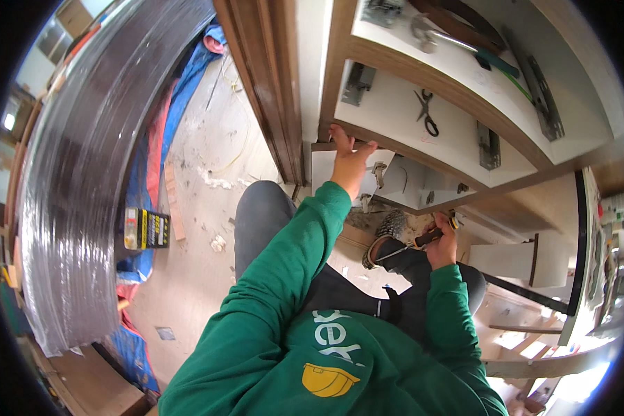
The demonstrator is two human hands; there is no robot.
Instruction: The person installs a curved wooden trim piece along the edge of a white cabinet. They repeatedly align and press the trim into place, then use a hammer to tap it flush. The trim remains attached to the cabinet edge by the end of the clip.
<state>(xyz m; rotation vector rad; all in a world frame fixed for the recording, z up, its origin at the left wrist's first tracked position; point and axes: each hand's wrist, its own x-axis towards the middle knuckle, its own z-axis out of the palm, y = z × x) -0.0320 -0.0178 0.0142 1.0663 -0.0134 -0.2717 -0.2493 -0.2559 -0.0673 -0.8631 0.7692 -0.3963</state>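
Note:
My left hand [350, 166] reaches up to the wooden cabinet, its fingers spread against the lower shelf edge [402, 149] and the top of a white door panel [324, 170]. Metal hinges [379, 175] sit on the white panel beside that wrist. Lower and to the right, my right hand [442, 244] is closed around a screwdriver [431, 238] with a dark and yellow handle. The screwdriver's shaft points left, over my bent leg and shoe. On the shelf above lie black-handled scissors [426, 113].
Metal slide brackets [489, 145] and other tools lie on the cabinet shelves. Plastic-wrapped panels [76, 180] stand at the left, with a yellow and black box [146, 229] beside them. Scraps litter the floor [194, 277]. A wooden door frame [263, 76] rises left of the cabinet.

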